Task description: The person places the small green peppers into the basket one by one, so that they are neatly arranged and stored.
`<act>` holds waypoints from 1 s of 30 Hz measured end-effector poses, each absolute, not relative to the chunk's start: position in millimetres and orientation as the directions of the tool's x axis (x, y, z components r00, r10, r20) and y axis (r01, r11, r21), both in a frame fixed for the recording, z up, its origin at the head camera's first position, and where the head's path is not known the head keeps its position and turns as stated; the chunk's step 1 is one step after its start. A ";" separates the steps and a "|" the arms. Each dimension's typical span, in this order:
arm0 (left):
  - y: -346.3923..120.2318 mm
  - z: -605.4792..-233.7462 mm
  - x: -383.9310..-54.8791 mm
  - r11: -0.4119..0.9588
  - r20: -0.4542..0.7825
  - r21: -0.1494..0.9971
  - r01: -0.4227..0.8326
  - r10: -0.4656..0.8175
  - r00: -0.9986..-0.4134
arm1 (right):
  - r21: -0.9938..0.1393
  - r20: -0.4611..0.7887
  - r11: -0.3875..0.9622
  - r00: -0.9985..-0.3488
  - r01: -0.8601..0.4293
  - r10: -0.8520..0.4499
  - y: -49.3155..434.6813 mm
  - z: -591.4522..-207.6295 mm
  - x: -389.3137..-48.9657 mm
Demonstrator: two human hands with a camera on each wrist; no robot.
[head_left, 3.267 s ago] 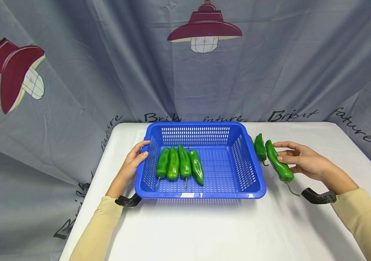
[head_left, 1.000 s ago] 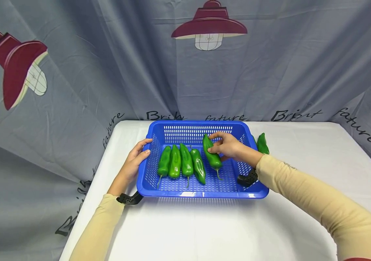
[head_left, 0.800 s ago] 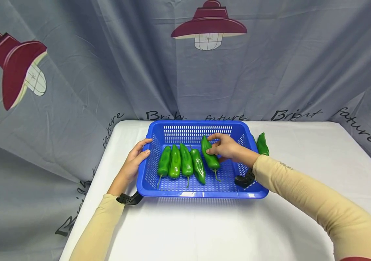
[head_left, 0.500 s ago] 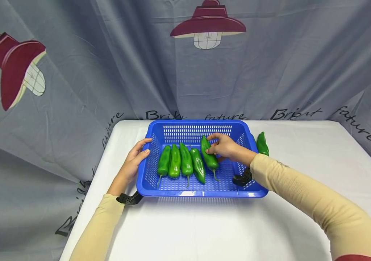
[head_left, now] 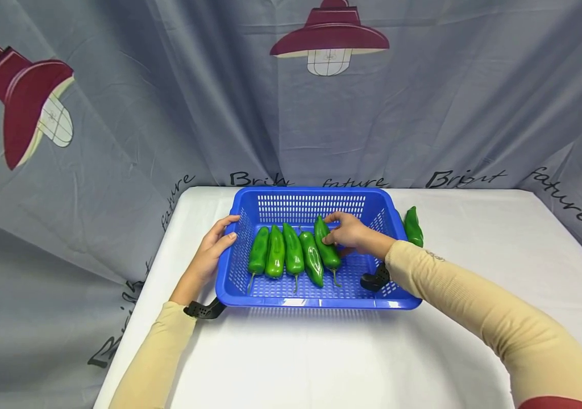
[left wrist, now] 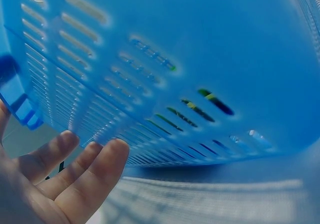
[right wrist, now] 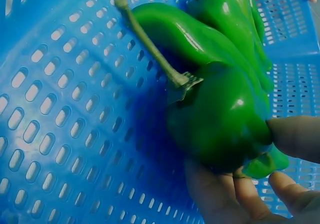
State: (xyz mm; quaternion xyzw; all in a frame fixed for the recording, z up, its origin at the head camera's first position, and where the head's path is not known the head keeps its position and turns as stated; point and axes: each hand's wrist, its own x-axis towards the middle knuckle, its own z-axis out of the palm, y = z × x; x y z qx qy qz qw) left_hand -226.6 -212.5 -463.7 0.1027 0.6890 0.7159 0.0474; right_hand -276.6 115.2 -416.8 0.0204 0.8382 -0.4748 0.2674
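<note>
In the head view, my right hand (head_left: 352,234) holds a long green pepper (head_left: 329,258) inside the blue perforated basket (head_left: 291,303). Thumb and fingers pinch this pepper (right wrist: 220,119) from both sides in the right wrist view, its stem pointing away from the hand. It lies close to the right of several other green peppers (head_left: 293,250) lined up in the left half. My left hand (head_left: 209,250) grips the basket's left rim, thumb and index over the edge. Other fingers of the left hand (left wrist: 85,179) sit outside the slotted wall in the left wrist view.
Beyond the basket's right side, another green pepper (head_left: 414,226) lies on the white-covered table (head_left: 291,358), partly hidden by the rim. A grey curtain (head_left: 209,113) printed with red lamps hangs behind and at the sides.
My right hand has carried the pepper leftward from the table beside the basket into it, then lowered it slightly left beside the row. The left hand has stayed on the rim.
</note>
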 end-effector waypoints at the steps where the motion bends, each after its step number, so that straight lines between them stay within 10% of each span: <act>1: -212.8 -463.9 -226.7 -0.046 0.081 0.996 0.073 0.211 -0.974 | -0.780 -0.472 0.555 -0.855 0.290 -0.217 115.0 -417.0 -276.9; 30: -213.7 -464.8 -228.5 -0.048 0.075 0.997 0.066 0.209 -0.975 | -0.731 -0.510 0.608 -0.840 0.310 -0.185 107.3 -416.2 -276.6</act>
